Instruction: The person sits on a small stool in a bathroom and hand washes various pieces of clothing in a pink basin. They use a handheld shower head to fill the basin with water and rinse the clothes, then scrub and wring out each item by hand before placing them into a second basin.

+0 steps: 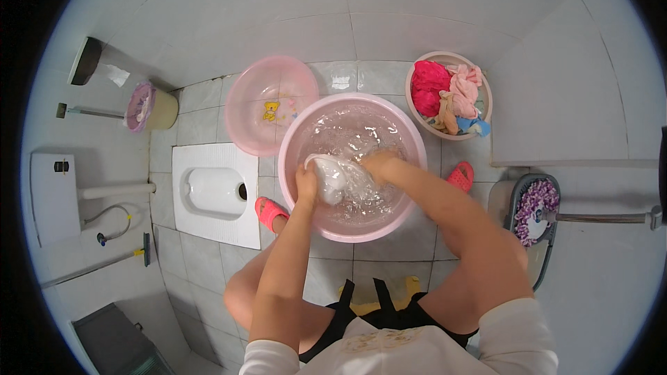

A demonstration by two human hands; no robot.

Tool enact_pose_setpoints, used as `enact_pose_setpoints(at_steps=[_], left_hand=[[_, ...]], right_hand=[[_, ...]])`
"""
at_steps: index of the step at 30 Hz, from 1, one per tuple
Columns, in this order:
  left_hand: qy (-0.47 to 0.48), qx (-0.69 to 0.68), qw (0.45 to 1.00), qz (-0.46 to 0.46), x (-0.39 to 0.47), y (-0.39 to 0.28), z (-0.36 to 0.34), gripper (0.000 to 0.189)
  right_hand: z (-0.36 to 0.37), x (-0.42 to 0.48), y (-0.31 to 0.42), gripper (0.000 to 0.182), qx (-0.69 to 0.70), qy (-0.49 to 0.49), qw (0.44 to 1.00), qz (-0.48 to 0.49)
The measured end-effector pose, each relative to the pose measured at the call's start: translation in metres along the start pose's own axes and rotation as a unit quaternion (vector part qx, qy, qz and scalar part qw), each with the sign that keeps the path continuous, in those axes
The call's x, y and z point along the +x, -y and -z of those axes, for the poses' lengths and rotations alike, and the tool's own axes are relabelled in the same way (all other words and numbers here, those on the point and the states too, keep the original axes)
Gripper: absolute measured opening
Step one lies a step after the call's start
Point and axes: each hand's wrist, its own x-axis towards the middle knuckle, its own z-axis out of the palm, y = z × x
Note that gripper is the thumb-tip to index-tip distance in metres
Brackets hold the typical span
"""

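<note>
In front of me a large pink plastic basin (pixel 354 237) holds rippling water (pixel 359 208). A white cloth or garment (pixel 333 179) lies partly under the water in its left half. My left hand (pixel 306 179) grips the edge of this cloth at the basin's left side. My right hand (pixel 380 165) is dipped into the water at the cloth's right end. Its fingers are hidden by splashes, so I cannot tell whether they close on the cloth.
A clear pink basin (pixel 250 114) touches the large basin's left. A smaller basin of clothes (pixel 448 94) stands back right. A squat toilet (pixel 216 192) is at left, a mop bucket (pixel 508 200) at right. A waste bin (pixel 156 109) stands by the left wall.
</note>
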Motion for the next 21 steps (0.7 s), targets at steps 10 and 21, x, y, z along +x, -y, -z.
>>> enact_pose_setpoints(at_steps=[10, 21], left_hand=[[0.109, 0.634, 0.681, -0.348, -0.037, -0.014, -0.019, 0.044], [0.204, 0.043, 0.976, -0.055, 0.021, -0.07, -0.009, 0.036]], right_hand=[[0.014, 0.01, -0.026, 0.029, 0.132, -0.12, 0.973, -0.146], [0.136, -0.028, 0.03, 0.018, 0.687, -0.112, 0.694, 0.184]])
